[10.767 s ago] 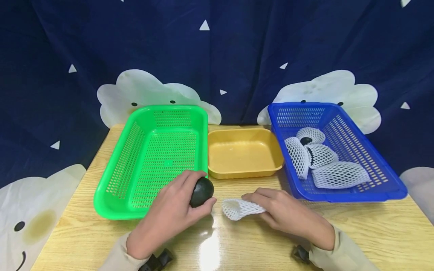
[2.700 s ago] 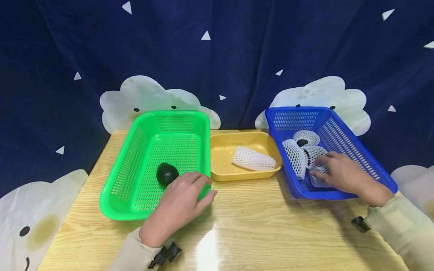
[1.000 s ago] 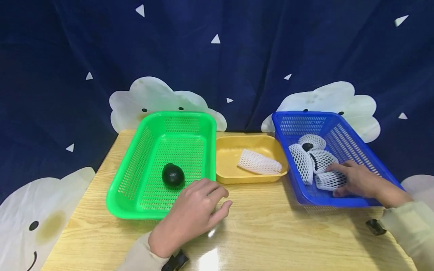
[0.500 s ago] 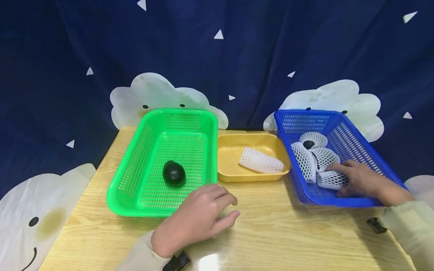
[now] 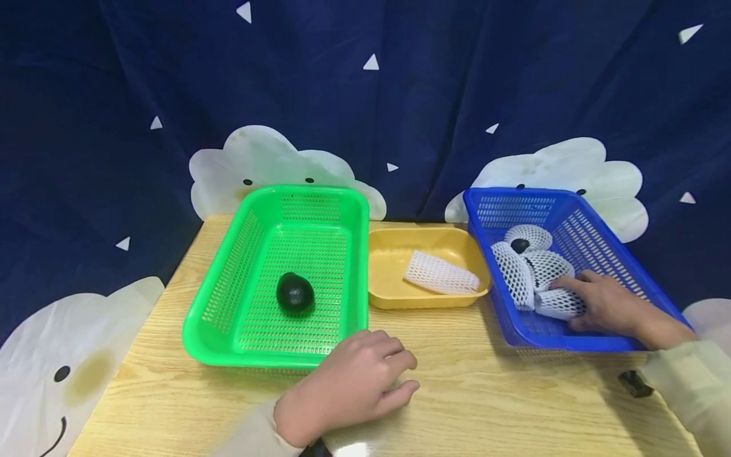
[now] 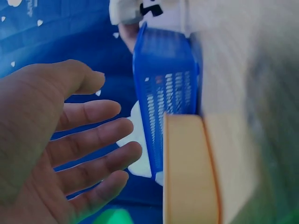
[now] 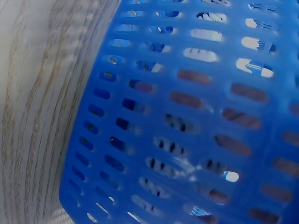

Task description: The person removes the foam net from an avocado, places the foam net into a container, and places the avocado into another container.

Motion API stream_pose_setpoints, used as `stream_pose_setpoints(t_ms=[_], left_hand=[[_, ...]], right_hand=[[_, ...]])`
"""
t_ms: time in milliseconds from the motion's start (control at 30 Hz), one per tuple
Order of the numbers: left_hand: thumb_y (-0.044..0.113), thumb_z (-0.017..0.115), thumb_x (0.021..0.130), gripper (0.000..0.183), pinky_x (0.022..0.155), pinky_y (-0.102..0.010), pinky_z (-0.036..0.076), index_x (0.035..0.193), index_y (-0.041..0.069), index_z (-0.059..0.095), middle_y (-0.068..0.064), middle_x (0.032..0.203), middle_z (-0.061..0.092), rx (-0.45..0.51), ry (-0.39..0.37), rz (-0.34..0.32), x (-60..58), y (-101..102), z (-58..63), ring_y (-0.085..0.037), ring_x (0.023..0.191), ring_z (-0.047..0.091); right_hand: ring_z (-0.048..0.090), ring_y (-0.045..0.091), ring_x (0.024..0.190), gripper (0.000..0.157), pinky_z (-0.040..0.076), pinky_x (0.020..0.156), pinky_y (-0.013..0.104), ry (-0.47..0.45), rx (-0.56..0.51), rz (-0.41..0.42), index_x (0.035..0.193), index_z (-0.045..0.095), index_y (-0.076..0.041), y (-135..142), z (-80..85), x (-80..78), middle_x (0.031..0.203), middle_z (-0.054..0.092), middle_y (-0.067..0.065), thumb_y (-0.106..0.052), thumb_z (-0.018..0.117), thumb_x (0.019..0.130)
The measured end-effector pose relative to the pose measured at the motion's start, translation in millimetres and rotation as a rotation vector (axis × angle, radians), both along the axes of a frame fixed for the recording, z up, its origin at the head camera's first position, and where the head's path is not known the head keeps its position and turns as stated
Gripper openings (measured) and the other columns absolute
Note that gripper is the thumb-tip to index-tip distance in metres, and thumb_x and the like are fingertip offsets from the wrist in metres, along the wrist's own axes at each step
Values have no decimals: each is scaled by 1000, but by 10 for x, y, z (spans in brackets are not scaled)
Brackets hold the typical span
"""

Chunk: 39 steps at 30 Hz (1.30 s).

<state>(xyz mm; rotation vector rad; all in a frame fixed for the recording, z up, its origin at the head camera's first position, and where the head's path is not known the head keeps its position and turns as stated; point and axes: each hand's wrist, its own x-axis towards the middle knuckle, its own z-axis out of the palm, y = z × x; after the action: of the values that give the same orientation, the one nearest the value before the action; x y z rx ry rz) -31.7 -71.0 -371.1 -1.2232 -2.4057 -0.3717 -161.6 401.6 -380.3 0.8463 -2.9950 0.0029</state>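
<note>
Right hand curled round one end of a foam-netted avocado in the near part of the blue basket; three more netted fruits lie beside it. Left hand holds nothing, fingers loosely bent, thumb apart, near the green basket. Bare avocado inside that. White foam net lies in yellow tray.

Along the far edge of the wooden worktop stood, left to right: a green rectangular plastic basket holding a dark rounded fruit; a yellow oblong plastic tray, a white foam-net sleeve at right; a blue rectangular plastic basket, four white foam-net bundles at left.
</note>
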Motion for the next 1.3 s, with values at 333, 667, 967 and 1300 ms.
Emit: stream_pose_setpoints(t_ms=[333,667,967,1300], left_hand=[[40,71,93,18,64,-19,41,89,23,71,14,81,66,-44,15,-1,66,99,-96,-6,72,59],[40,71,92,18,61,-18,35,84,24,68,14,75,62,-61,3,4,93,152,-163,-5,66,54],[38,71,93,22,59,-17,29,78,24,64,14,72,59,-74,-34,-6,63,207,-294,-4,62,48],[38,72,93,22,59,-16,31,77,24,64,14,72,59,-66,-47,1,58,236,-363,-3,63,51]], right_hand=[[65,31,87,71,52,70,48,-106,17,-96,128,66,-11,-78,133,57,107,67,24,-32,93,65],[63,25,88,66,50,69,42,-57,-12,-86,130,65,-15,-156,286,171,110,69,20,-35,90,72],[61,24,82,69,49,65,43,52,-18,-76,130,64,-18,-280,426,262,103,67,16,-37,92,70],[62,28,88,73,49,63,37,112,-27,-69,136,62,-19,-507,633,357,114,67,20,-39,92,72]])
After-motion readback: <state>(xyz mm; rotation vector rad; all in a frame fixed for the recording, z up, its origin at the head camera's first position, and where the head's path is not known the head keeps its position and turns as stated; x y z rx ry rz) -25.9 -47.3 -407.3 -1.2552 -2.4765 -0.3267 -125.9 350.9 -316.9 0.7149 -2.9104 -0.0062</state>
